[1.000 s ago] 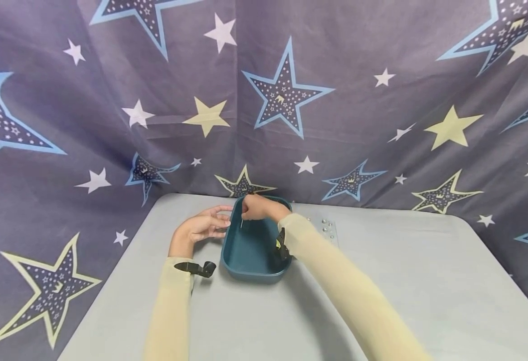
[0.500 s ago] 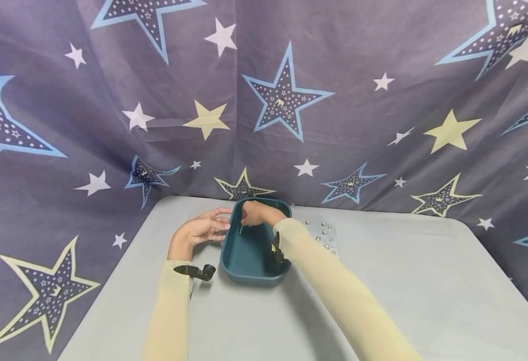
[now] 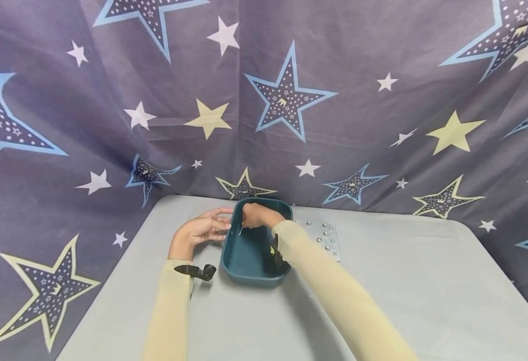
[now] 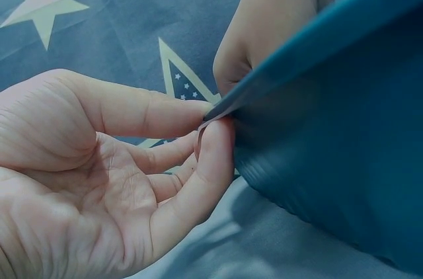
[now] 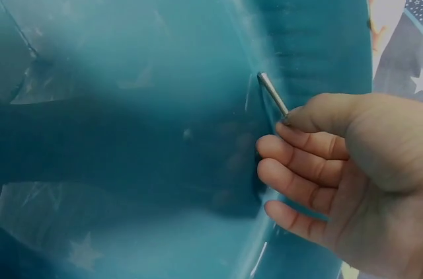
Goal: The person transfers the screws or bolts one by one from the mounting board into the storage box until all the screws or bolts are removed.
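Note:
A deep teal plastic bin (image 3: 250,255) with rounded corners stands on the table. At its left side, the thumb and a finger of my left hand (image 3: 205,226) pinch the rim (image 4: 264,71); the other fingers curl loosely below. Inside the bin, my right hand (image 3: 256,215) is near the far left wall. Between thumb and index finger it pinches a small metal rod (image 5: 272,94), thin and greyish. One end of the rod is hidden in the fingertips; the other points down close to the bin's wall, and I cannot tell whether it touches.
A flat metal plate (image 3: 331,235) with several round silvery studs lies just right of the bin, partly behind the right sleeve (image 3: 336,281). The light grey table (image 3: 426,281) ends at a star-patterned cloth (image 3: 358,125) at the back and left.
My right forearm has shifted slightly left and down, uncovering more of the metal plate. The right hand still holds the rod, and the left hand stays at the rim.

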A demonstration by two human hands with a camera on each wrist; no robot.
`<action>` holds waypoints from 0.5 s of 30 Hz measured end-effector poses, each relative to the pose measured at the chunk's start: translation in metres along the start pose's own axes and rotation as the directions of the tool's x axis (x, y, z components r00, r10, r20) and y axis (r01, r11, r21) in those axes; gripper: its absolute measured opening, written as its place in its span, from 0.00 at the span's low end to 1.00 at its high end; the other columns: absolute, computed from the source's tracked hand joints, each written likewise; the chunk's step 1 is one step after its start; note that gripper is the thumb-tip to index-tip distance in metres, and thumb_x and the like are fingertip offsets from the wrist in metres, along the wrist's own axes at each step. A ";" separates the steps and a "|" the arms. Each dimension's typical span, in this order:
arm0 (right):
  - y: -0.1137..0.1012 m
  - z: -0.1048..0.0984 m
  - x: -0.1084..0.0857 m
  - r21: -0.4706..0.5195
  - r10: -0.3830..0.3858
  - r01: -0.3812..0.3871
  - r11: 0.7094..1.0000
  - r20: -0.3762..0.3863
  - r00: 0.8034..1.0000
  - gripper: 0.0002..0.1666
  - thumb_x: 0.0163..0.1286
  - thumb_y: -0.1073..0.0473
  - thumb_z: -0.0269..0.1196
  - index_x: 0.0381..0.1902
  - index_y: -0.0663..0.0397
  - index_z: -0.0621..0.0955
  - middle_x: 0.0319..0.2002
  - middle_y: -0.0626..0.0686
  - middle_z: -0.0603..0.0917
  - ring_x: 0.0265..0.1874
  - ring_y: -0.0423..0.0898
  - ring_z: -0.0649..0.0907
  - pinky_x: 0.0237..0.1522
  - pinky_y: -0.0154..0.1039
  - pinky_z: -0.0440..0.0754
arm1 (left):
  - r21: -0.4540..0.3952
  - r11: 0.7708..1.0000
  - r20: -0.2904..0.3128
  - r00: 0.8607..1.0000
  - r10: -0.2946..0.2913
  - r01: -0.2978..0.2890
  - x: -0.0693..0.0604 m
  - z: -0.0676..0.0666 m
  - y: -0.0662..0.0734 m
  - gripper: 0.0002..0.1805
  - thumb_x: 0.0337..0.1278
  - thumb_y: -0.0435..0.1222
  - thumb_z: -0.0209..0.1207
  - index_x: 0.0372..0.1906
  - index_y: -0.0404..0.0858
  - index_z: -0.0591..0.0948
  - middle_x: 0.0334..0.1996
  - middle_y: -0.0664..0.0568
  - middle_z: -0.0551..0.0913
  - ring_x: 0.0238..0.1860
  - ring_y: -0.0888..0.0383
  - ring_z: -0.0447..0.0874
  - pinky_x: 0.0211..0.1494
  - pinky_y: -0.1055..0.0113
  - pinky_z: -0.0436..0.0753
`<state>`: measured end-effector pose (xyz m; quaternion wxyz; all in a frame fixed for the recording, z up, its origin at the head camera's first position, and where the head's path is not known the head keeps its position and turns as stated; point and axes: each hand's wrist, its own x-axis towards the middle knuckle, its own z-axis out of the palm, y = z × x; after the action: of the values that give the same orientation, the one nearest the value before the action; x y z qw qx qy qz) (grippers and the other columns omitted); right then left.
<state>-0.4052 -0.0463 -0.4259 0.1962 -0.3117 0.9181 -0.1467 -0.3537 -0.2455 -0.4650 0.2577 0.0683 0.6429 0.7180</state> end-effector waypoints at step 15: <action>0.000 0.003 0.002 -0.030 0.005 -0.006 1.000 -0.041 0.999 0.20 0.72 0.62 0.63 0.19 0.47 0.72 0.18 0.44 0.72 0.21 0.40 0.74 0.28 0.31 0.72 | -0.015 1.000 -0.015 1.000 -0.005 0.005 -0.002 0.003 0.002 0.35 0.67 0.22 0.52 0.76 0.33 0.55 0.40 0.57 0.82 0.36 0.65 0.83 0.40 0.70 0.86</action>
<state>-0.4053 -0.0480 -0.4288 0.1730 -0.3090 0.9249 -0.1387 -0.3514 -0.2436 -0.4617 0.2550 0.0595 0.6397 0.7227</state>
